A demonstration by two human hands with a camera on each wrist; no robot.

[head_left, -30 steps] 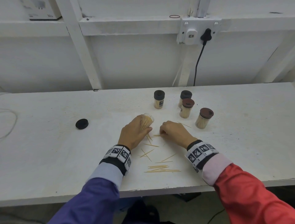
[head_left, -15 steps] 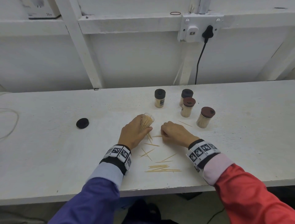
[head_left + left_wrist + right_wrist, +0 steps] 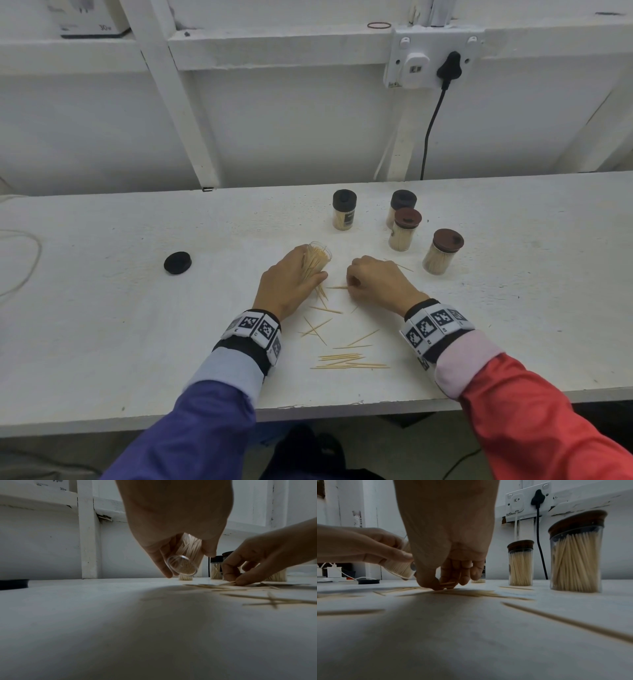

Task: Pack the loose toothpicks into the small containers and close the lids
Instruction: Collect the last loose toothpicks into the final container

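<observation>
Clear jar (image 3: pixel 318 262) tilted in left hand (image 3: pixel 289 284), mouth toward 5 o'clock for loading; right hand (image 3: pixel 378 282) pinches toothpicks (image 3: pixel 447 584) off table (image 3: pixel 102 325). Lid (image 3: pixel 177 262) at 9 o'clock.

The one marking that reads clearly is "30w", printed on the white box (image 3: pixel 89 21) standing on the ledge above the far left corner of the bench; the same "30w" shows on that box (image 3: pixel 56 485) in the left wrist view. The dark label on the black-lidded container (image 3: pixel 344 214) near the bench's back edge is too small to read.
</observation>
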